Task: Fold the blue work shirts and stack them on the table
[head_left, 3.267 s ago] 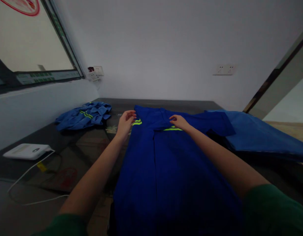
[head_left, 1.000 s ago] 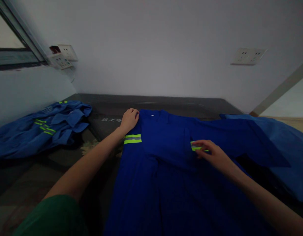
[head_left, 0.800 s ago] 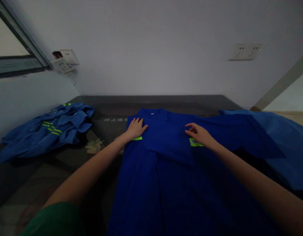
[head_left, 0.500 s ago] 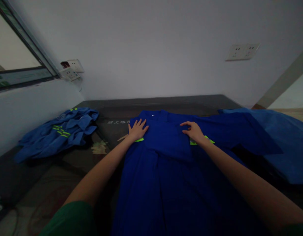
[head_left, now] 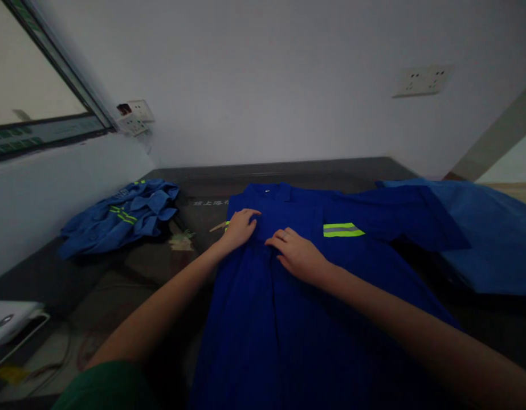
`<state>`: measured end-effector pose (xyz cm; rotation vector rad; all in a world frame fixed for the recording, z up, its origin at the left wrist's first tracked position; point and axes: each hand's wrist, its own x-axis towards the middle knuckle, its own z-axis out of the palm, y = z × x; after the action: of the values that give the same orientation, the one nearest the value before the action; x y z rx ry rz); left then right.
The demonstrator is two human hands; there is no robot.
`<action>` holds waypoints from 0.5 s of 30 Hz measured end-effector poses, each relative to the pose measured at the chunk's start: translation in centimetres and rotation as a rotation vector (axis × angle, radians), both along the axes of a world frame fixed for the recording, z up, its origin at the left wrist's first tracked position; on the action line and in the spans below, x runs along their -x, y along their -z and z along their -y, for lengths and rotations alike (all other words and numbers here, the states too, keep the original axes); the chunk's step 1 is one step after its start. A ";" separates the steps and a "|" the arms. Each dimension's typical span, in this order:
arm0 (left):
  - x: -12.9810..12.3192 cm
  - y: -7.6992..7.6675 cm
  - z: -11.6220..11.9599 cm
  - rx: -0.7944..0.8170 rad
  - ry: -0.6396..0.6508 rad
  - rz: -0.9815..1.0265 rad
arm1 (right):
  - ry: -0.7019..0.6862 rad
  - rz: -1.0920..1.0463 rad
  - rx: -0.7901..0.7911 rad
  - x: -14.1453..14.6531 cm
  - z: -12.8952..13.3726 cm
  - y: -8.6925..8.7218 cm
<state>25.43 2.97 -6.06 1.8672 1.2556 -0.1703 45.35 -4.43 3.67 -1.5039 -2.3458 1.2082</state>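
A dark blue work jacket (head_left: 343,302) with a collar lies spread out, front side up, collar at the far end. A yellow-green and grey reflective strip (head_left: 343,230) crosses its chest on the right. My left hand (head_left: 242,226) is closed on the cloth at the left chest, its fingers bent and close together. Lower and near the front opening, my right hand (head_left: 299,253) has its fingers curled onto the fabric; the cloth at its fingertips is partly hidden. One sleeve (head_left: 416,213) stretches out to the right.
On the dark table (head_left: 331,168), a crumpled blue garment (head_left: 117,219) with reflective stripes lies left. Lighter blue cloth (head_left: 493,239) lies right. A white device (head_left: 15,320) with a cable sits at the near left. Wall sockets (head_left: 425,80) are behind.
My right hand has moved left and nearer, from the right chest to the front opening. My left hand has gone from spread flat to bent fingers. The chest cloth has shifted, uncovering the reflective strip.
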 end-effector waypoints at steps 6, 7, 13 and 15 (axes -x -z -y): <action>0.5 -0.6 3.0 0.085 0.028 -0.001 | -0.166 0.222 -0.127 3.5 0.7 2.2; 0.5 -0.4 3.3 0.079 0.025 -0.011 | -0.172 0.223 -0.142 3.6 0.5 2.6; 0.7 -0.5 3.8 0.099 0.016 -0.040 | -0.094 0.181 -0.105 2.9 -0.4 2.1; 0.7 -0.7 3.9 0.105 0.017 -0.046 | -0.049 0.177 -0.039 2.9 -0.4 1.8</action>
<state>24.74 -0.89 -5.34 1.7931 1.2390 -0.2844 42.49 -4.06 1.89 -1.6115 -2.5153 1.0731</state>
